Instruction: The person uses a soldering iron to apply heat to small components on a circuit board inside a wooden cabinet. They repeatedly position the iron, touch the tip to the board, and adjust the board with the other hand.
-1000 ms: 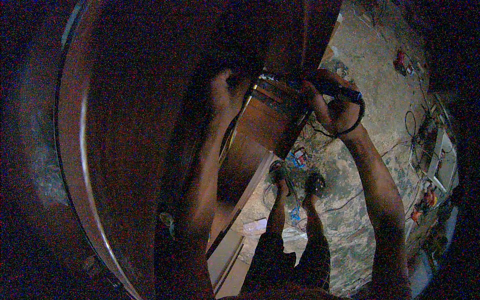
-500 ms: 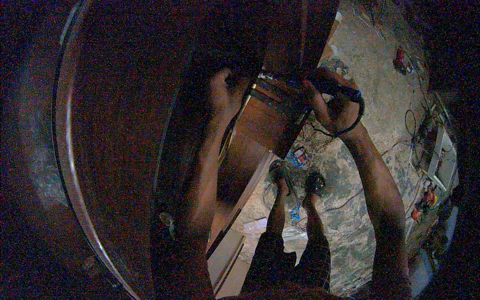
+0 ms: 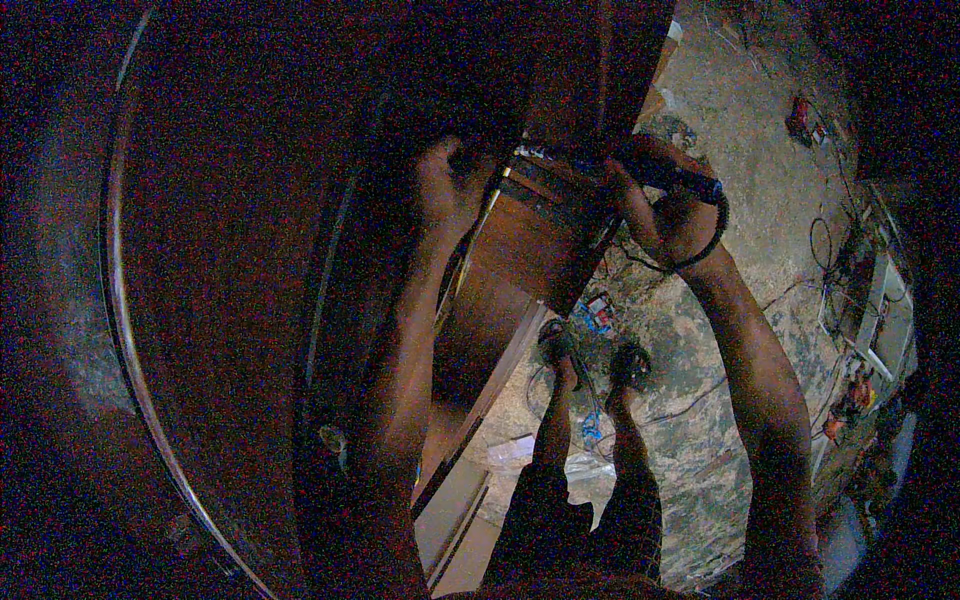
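My right hand (image 3: 660, 205) is closed around the handle of a black corded power drill (image 3: 690, 183). Its ribbed cord loops down from the handle's end past my wrist. The drill's front points left, and a small metallic glint shows by the inner edge of the brown wooden cabinet (image 3: 530, 235). My left hand (image 3: 448, 190) reaches up against a dark wooden panel to the left of that edge. Shadow swallows its fingers, so their grip does not show. A large dark brown panel (image 3: 220, 300) with a shiny curved-looking edge fills the left side.
My feet (image 3: 560, 345) stand on a stained concrete floor (image 3: 700, 430) crossed by thin cables. A small red and blue item (image 3: 598, 315) lies close to them. To the right are a pale frame (image 3: 880, 310), orange-red items (image 3: 850, 400) and a red tool-like object (image 3: 800, 120).
The large dark panel's shiny edge has shifted slightly left. Both hands and the drill look the same as before.
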Demonstrator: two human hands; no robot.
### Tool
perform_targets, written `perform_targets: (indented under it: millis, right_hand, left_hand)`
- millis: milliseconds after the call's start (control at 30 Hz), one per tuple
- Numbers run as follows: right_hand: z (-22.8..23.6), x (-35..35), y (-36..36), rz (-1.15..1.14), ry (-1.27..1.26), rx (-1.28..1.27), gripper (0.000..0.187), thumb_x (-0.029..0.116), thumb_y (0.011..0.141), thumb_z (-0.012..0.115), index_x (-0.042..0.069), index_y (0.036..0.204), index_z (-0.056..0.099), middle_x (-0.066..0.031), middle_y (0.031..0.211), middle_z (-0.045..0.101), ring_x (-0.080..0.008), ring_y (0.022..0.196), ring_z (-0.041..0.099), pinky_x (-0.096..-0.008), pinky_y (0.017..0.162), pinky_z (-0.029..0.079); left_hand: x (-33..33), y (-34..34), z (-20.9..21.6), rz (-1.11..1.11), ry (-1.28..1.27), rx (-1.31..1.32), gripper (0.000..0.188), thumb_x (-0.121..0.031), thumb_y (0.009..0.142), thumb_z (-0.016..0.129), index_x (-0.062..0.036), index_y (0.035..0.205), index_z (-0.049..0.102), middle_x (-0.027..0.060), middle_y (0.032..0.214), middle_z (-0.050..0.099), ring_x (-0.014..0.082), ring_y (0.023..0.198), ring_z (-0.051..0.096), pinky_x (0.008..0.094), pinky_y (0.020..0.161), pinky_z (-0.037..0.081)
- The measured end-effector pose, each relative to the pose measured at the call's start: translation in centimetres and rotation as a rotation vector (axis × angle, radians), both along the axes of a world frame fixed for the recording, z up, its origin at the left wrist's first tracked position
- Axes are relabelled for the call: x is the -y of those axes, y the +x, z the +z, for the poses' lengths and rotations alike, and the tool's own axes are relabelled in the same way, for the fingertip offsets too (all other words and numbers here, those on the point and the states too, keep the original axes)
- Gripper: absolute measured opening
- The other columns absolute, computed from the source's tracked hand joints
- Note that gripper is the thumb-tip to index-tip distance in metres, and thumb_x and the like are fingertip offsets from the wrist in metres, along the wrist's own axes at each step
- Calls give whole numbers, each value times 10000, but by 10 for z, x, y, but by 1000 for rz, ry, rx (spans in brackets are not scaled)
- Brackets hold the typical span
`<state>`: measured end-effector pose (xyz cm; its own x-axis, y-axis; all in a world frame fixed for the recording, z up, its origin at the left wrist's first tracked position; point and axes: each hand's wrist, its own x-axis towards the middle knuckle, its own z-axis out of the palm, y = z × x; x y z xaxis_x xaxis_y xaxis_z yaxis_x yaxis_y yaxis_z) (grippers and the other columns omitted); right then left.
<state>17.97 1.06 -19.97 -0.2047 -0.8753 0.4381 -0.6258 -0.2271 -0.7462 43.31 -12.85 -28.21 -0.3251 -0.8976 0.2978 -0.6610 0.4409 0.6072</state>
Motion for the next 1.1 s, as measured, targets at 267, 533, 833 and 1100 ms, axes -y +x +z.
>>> perform_targets:
  millis: [267, 533, 833, 1100]
  right_hand:
    - [5, 3, 1, 20, 98, 82, 127, 106, 824, 680, -7, 879, 660, -136, 794, 697, -227, 734, 693, -325, 674, 536]
    - [9, 2, 2, 16, -30, -8, 132, 130, 836, 672, 5, 878, 664, -137, 814, 695, -242, 741, 691, -326, 674, 531]
    - [-1, 1, -2, 35, -60, 68, 156, 148, 846, 667, 8, 913, 658, -135, 820, 696, -242, 755, 692, -327, 694, 532]
    - [10, 0, -3, 8, -3, -51, 157, 151, 839, 675, 9, 904, 661, -132, 817, 697, -240, 754, 691, -329, 690, 531]
  left_hand:
    - [0, 2, -1, -3, -69, 43, 487, -289, 767, 765, 15, 1102, 586, 193, 1103, 601, 342, 1034, 560, 417, 927, 434]
    - [-3, -3, 0, 52, -54, 11, 464, -253, 756, 775, 13, 1087, 589, 201, 1073, 607, 349, 1020, 559, 420, 914, 437]
    - [4, 1, -13, -5, -78, 41, 515, -273, 752, 780, 8, 1127, 567, 198, 1122, 579, 353, 1058, 536, 424, 946, 420]
    - [4, 3, -16, 0, -51, 7, 523, -301, 762, 772, 8, 1131, 566, 193, 1136, 575, 350, 1077, 525, 423, 953, 412]
